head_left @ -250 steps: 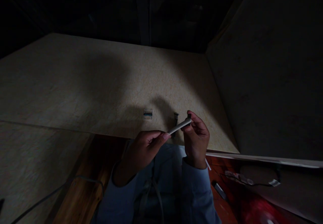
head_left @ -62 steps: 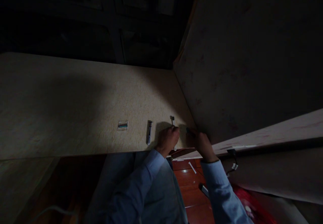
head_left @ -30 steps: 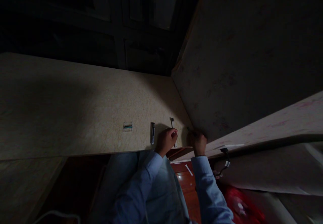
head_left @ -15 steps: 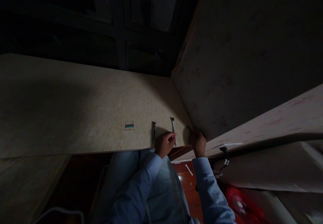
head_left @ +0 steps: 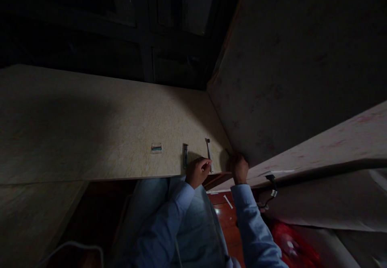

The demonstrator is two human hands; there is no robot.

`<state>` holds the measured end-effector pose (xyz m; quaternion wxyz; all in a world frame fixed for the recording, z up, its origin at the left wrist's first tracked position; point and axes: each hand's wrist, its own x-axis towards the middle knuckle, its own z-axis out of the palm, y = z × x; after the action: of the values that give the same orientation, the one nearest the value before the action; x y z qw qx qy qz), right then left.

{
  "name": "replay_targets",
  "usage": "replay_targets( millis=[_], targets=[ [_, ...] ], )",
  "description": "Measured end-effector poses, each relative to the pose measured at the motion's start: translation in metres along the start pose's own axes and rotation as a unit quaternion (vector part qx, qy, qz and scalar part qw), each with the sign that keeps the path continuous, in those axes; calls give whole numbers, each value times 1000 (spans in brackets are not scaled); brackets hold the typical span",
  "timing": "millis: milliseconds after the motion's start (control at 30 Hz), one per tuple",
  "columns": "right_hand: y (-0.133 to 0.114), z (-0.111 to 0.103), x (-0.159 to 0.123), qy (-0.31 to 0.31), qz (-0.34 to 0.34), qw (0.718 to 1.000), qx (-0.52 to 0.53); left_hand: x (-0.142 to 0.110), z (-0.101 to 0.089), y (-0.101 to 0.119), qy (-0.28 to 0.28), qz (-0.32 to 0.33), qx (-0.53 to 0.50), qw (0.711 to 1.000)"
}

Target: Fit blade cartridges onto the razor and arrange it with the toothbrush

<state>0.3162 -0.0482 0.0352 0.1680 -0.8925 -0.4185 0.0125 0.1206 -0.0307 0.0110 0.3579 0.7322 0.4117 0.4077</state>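
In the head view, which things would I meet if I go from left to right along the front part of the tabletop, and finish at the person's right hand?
Clear case → razor → pale stick → right hand.

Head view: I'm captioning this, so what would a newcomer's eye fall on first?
Probably the red bundle at the lower right, the strongest color in a dim scene. Then the left hand beside a pale stick and the right hand close to the side panel, both at the near edge of the tabletop. Farther left, a small clear case lies on the tabletop.
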Motion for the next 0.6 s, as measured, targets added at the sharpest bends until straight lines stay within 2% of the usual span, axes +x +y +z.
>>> replay_targets(
  millis=[367, 600],
  targets=[
    [-6, -7, 1, -39, -16, 999, -8, -1, 0, 0, 1, 7, -4, 1000],
    [-9, -7, 3, -42, -10, 999, -21, -2, -1, 0, -4, 4, -7, 1000]
  ],
)
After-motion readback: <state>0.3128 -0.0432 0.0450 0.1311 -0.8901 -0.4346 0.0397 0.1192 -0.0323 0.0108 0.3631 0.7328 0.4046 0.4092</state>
